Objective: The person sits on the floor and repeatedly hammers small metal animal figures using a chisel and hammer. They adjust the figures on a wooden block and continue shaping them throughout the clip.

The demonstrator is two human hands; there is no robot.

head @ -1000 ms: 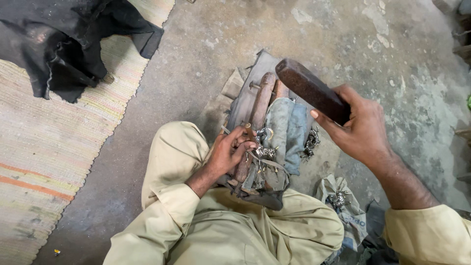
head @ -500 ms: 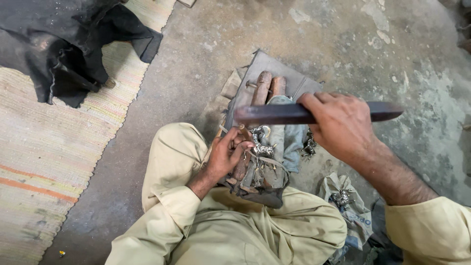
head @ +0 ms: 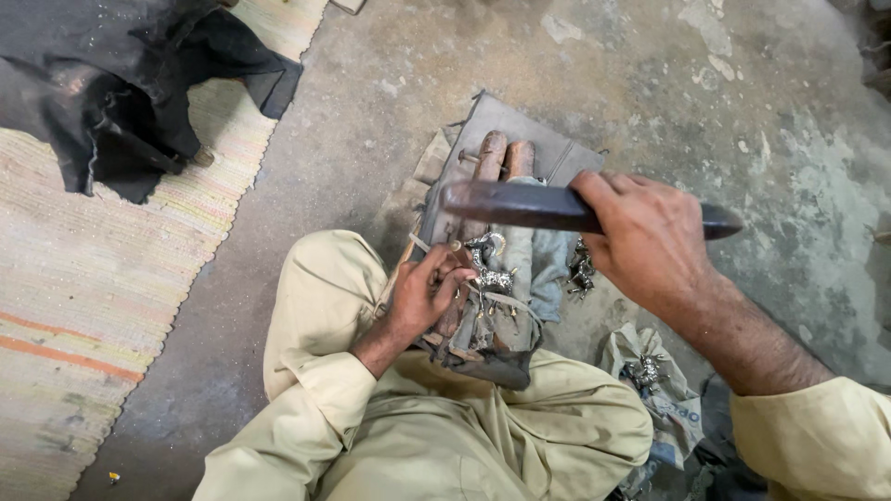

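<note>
I sit cross-legged on the floor in tan clothes. My right hand (head: 650,241) grips a long dark metal bar (head: 520,204), held level above a wooden block (head: 492,162) wrapped in grey cloth. My left hand (head: 422,292) pinches a small silvery metal ornament (head: 490,269) against the top of the block, just below the bar's left end. The block rests on a grey pad (head: 557,153) between my knees.
A striped woven mat (head: 83,278) covers the floor at left, with a black cloth (head: 111,83) lying on it. More small silvery pieces (head: 583,274) lie beside the block, and others sit on a crumpled bag (head: 650,380) by my right knee. Bare concrete floor (head: 789,121) spreads to the right.
My right hand has swung the bar down from a raised, tilted position to level just above the block. My left hand keeps the ornament in place.
</note>
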